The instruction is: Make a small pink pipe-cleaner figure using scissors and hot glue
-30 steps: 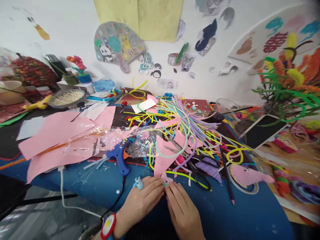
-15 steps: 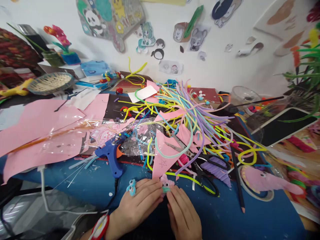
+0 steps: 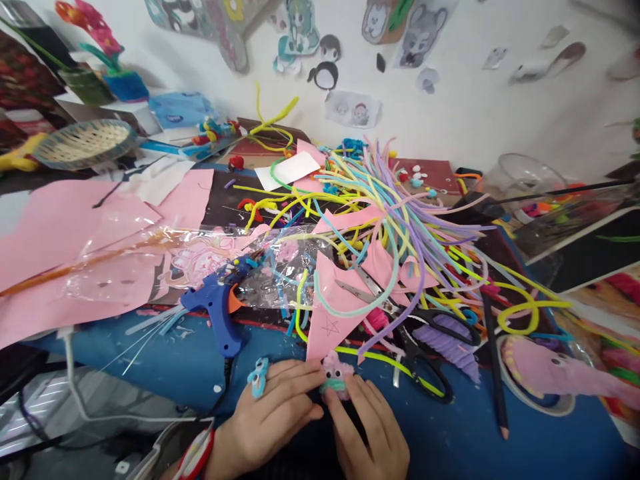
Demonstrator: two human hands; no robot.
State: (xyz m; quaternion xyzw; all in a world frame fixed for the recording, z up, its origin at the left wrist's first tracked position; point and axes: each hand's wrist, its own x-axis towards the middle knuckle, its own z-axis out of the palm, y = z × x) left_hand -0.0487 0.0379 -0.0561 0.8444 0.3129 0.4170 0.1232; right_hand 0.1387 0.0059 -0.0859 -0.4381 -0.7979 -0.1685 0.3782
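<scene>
A small pink fuzzy pipe-cleaner figure (image 3: pixel 338 373) with googly eyes and a teal band sits between my hands at the table's near edge. From its left side, my left hand (image 3: pixel 275 410) holds it with close, fairly straight fingertips. On that hand is a blue fuzzy ring (image 3: pixel 259 378) with eyes. My right hand (image 3: pixel 370 423) has bent fingers against the figure's lower right side. Part of the figure is hidden behind the fingertips. Just beyond it lies a pink felt piece (image 3: pixel 327 333) with a drawn star.
A blue glue gun (image 3: pixel 220 317) lies left, its cord running toward me. Black-handled scissors (image 3: pixel 415 347) rest to the right, near a dark pencil (image 3: pixel 495 373) and a tape roll (image 3: pixel 560 407). Behind spreads a bundle of pipe cleaners (image 3: pixel 400 187); pink felt sheets (image 3: pixel 75 240) cover the left.
The view has tilted down and come slightly closer. My right fingers have shifted lower on the figure, showing more of its front. My left thumb stands more apart.
</scene>
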